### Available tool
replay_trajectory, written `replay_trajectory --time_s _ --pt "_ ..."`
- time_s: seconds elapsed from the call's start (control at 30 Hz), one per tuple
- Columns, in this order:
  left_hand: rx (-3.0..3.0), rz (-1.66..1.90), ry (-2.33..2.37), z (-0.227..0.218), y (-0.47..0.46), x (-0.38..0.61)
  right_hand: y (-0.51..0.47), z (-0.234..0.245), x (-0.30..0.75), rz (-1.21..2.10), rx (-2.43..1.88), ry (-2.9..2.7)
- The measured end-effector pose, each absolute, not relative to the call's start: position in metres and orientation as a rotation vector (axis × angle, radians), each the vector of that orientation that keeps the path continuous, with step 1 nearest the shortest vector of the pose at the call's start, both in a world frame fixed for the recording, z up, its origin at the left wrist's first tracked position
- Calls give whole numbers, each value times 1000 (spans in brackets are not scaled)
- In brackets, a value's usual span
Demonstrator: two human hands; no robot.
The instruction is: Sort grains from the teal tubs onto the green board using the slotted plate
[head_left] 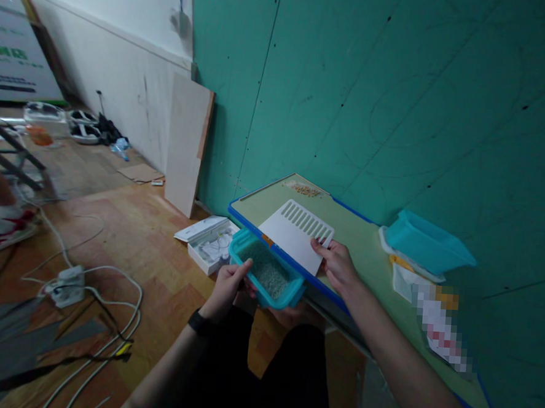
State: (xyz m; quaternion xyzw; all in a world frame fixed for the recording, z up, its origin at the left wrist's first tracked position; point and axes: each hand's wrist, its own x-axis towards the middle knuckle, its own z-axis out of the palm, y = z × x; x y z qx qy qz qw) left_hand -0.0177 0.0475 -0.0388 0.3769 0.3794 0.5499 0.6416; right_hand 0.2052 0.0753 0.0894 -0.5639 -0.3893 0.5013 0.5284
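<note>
Blue tub [274, 302] by the table [363, 234], open white box [207, 265] near, left hand [225, 289] clasping tub's rim, right hand [339, 265] pinching slotted white board [290, 233]

Tan grains [306, 191] on blue-edged table [362, 240]

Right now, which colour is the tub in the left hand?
The tub is turquoise, best seen in the head view.
</note>
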Motion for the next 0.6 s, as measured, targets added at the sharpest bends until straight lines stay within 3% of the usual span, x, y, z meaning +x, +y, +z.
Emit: replay_trajectory --time_s 0.6 --pt "827 1265 929 -30 33 -23 46 88 224 1164 -1213 -864"
